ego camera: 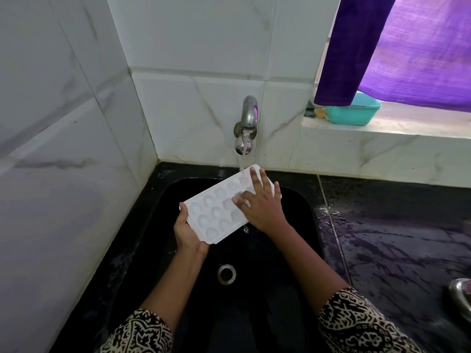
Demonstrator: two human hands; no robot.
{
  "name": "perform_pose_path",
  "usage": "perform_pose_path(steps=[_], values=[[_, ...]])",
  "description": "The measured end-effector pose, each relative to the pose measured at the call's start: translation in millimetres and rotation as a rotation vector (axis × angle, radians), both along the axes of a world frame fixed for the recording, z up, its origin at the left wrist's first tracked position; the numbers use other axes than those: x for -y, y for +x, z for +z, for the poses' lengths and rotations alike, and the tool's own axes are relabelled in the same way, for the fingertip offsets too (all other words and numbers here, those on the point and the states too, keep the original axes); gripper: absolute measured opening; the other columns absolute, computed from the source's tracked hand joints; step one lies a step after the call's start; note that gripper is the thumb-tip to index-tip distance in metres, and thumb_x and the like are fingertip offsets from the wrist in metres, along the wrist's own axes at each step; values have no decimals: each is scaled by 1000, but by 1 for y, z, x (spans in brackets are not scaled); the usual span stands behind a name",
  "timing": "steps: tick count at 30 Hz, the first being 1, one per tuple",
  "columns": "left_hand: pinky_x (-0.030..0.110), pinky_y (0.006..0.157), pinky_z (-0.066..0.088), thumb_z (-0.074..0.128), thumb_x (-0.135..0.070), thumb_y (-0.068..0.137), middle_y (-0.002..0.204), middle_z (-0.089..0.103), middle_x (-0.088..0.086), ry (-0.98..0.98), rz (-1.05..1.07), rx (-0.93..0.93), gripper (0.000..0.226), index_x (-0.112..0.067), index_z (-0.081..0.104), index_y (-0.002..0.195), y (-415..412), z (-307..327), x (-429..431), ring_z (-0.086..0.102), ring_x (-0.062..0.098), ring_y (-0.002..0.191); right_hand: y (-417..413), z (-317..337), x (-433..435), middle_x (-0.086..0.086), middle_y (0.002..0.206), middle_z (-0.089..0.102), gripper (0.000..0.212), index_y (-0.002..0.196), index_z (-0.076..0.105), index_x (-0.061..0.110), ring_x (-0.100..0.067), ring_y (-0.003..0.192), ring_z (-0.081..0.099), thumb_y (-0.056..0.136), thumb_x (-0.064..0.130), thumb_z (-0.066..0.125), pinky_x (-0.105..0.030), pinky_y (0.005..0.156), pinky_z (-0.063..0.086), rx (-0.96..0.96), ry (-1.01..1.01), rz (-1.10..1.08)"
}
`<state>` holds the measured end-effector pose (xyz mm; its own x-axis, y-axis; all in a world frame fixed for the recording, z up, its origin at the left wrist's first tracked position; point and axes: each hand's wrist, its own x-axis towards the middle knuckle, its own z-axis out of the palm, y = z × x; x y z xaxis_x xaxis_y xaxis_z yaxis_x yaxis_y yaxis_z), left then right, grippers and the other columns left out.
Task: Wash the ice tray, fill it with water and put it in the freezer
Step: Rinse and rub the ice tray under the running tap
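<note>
Behind the basin, white marble-veined wall tiles [76, 123] fill the corner and most of the view. Along the right runs a glossy black stone counter [395, 238], wet with scattered drops. Set into it is a deep black sink [300, 207]. At upper right a purple fabric curtain [407, 47] hangs over a window ledge, its lower edge draped in front of a teal plastic tub [356, 114] that stands on the ledge.

Over the sink, held clear of its floor and tilted, is the white plastic ice tray [214, 212] with rounded cups, its far end raised toward the wall. The left hand [187, 231] grips the tray's near end, palm beneath and thumb hooked over the rim. The right hand [262, 207] lies on top of the tray's far half, fingers straight and spread, pressing flat on the cups without curling round anything. Both arms wear black-and-cream patterned sleeves [356, 324].

A silver metal wall tap [249, 113] is running, and its thin water stream [243, 154] lands on the tray's far end just beside the right fingertips. Below the tray sits the round steel drain [226, 274]. At the right edge a rounded metal object [461, 294], possibly a vessel, is cut off by the frame.
</note>
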<state>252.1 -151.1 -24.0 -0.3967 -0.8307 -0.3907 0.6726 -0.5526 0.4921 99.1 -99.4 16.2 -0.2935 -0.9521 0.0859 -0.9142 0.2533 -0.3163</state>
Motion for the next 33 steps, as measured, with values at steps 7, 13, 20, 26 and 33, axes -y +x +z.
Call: perform_pose_path(steps=[7,13,20,26,33], values=[[51,95,46,37,-56,95,128,62,21,-1,11,13,62,-8,58,128,0,0,7,57,41,117,-7,-1,-3,3,159,-9,45,117,60,32,-16,144,-20,97,55,28,-49,113,-12,-31,7,29],[49,88,50,35,-55,97,119,67,19,-13,41,31,58,-9,62,121,-1,7,5,61,39,110,1,-6,-1,3,159,-11,47,126,53,29,-16,144,-19,95,56,30,-50,113,-11,-89,7,89],[49,91,49,35,-55,97,120,66,20,-15,31,44,58,-9,62,122,-4,8,3,61,40,111,0,-7,4,3,159,-7,59,117,58,30,-16,145,-17,90,65,20,-51,113,-8,-90,-72,57],[49,92,49,35,-55,97,125,64,20,-14,35,57,61,-9,58,129,-3,6,3,60,40,114,-7,-7,1,3,159,-7,63,114,62,30,-16,145,-16,90,64,14,-50,113,-10,-89,-91,23],[51,97,47,35,-56,97,124,65,19,-8,44,64,62,-9,57,130,2,4,5,59,40,115,-8,-13,-7,4,159,-7,73,119,57,33,-16,145,-17,83,66,3,-48,113,-11,-69,-102,57]])
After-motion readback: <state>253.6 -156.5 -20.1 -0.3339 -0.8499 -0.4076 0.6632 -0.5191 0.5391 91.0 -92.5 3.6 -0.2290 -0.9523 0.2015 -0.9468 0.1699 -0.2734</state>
